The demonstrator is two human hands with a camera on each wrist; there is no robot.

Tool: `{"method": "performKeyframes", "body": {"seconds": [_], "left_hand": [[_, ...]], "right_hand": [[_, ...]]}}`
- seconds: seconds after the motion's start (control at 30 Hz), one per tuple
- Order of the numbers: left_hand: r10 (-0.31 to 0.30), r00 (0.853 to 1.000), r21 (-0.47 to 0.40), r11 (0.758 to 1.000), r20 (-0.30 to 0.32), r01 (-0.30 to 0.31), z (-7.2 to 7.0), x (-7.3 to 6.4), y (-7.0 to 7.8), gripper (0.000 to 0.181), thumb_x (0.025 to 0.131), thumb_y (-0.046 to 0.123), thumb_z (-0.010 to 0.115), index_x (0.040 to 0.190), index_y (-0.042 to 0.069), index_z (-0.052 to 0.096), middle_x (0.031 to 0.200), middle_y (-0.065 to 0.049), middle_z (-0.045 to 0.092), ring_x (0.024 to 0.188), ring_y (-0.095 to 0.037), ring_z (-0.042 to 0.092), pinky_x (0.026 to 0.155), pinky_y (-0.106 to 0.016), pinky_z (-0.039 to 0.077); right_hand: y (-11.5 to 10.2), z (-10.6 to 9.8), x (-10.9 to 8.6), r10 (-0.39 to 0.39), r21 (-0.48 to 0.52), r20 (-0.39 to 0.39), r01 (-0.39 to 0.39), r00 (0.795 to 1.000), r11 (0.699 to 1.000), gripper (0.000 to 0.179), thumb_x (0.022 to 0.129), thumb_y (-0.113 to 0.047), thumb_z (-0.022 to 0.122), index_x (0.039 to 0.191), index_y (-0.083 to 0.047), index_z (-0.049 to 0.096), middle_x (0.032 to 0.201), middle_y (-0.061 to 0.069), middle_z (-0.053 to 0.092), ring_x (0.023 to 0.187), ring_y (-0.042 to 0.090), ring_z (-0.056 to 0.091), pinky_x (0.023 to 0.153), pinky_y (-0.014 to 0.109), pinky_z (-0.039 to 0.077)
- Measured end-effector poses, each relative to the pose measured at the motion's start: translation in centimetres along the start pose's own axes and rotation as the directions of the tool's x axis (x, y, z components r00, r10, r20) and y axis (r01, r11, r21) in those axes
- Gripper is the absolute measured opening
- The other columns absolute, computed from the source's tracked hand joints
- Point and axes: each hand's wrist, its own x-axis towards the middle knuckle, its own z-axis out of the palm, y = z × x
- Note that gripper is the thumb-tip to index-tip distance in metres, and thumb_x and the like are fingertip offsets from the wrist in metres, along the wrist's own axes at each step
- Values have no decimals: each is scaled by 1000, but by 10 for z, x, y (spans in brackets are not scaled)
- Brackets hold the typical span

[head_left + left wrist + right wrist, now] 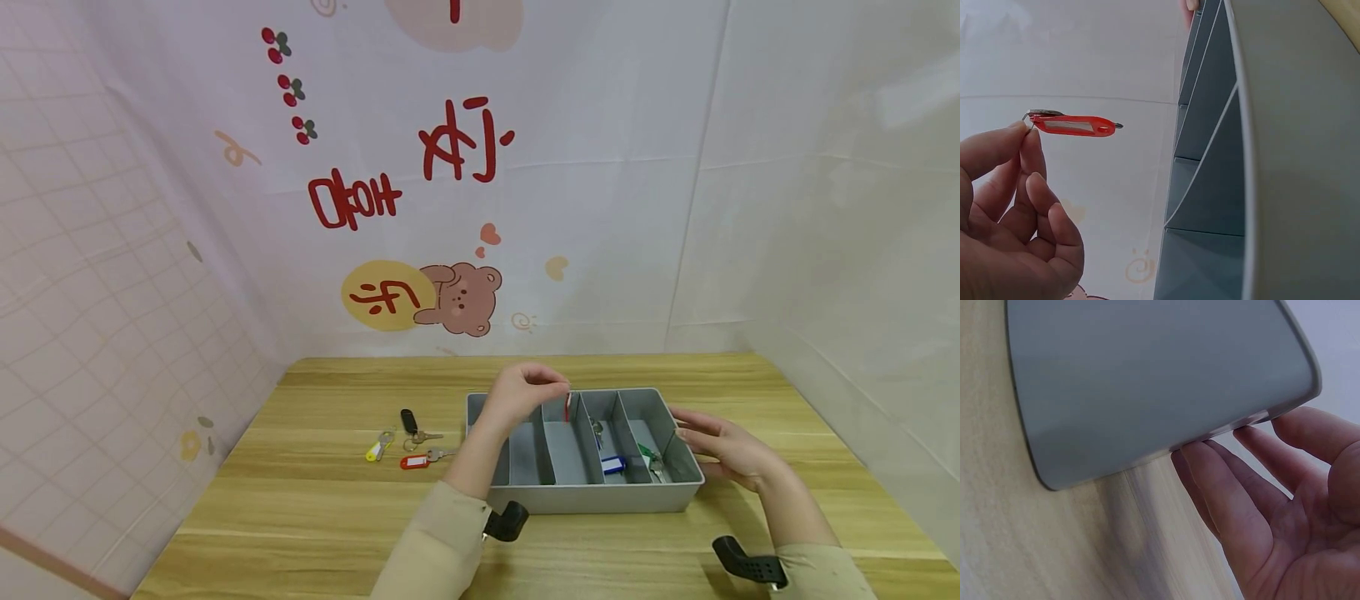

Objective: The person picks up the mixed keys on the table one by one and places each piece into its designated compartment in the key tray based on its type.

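My left hand [525, 396] pinches a key ring between thumb and fingertips. From it hangs a red key tag [1072, 125] with a white label, a key partly hidden behind it. Hand and tag are over the middle compartment of a grey divided box [585, 500]. My right hand [723, 446] rests its fingertips against the outside of the box's right end wall, fingers extended, as the right wrist view also shows. Inside the box, a blue key tag [612, 465] with a key lies right of the middle, and a green key tag [646, 452] with a key lies in the rightmost compartment.
Left of the box on the wooden table [300, 517] lie keys with a black tag [408, 421], a yellow tag [373, 452] and another red tag [414, 462]. A white printed curtain [600, 208] stands behind the table and along its sides.
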Motion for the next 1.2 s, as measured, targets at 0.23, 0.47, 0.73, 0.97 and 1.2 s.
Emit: {"method": "performKeyframes", "body": {"seconds": [0.23, 0.47, 0.73, 0.97, 1.2], "left_hand": [[-30, 1000, 13, 999, -2, 30, 0, 10, -4, 12, 84, 11, 80, 92, 3, 78, 89, 0, 71, 81, -10, 61, 77, -30, 50], [-55, 997, 68, 996, 52, 52, -1, 19, -7, 12, 86, 11, 78, 93, 2, 78, 90, -2, 71, 82, -11, 61, 80, -33, 51], [-89, 989, 124, 990, 120, 74, -2, 25, -7, 9, 86, 10, 77, 92, 3, 78, 90, 0, 71, 83, -11, 60, 81, -33, 51], [-109, 984, 165, 983, 142, 85, -3, 29, -10, 10, 84, 9, 79, 91, 1, 78, 90, 0, 71, 79, -10, 58, 76, -30, 49], [-160, 973, 207, 970, 167, 124, -4, 32, -15, 12, 83, 9, 80, 91, 1, 78, 95, 0, 70, 79, -10, 56, 76, -34, 50]], "right_hand": [[-1, 1, 0, 11, -21, -16, -11, 1000, 1000, 62, 106, -19, 48, 154, 6, 18, 142, 8, 48, 111, 5, 59, 91, 43, 52], [0, 2, 0, 10, -22, -23, -10, 1000, 1000, 62, 106, -19, 49, 154, 7, 18, 141, 8, 49, 111, 6, 59, 91, 43, 53], [0, 1, 0, 7, -21, -20, -8, 1000, 1000, 61, 106, -19, 48, 154, 6, 19, 141, 7, 49, 111, 6, 59, 91, 43, 53], [1, 1, 0, 2, -9, -7, -2, 1000, 1000, 60, 106, -18, 48, 154, 5, 20, 140, 4, 50, 112, 6, 59, 91, 42, 52], [0, 2, -1, 5, -3, -10, -5, 1000, 1000, 59, 106, -18, 48, 154, 4, 21, 138, 1, 51, 112, 6, 59, 91, 42, 52]]}}
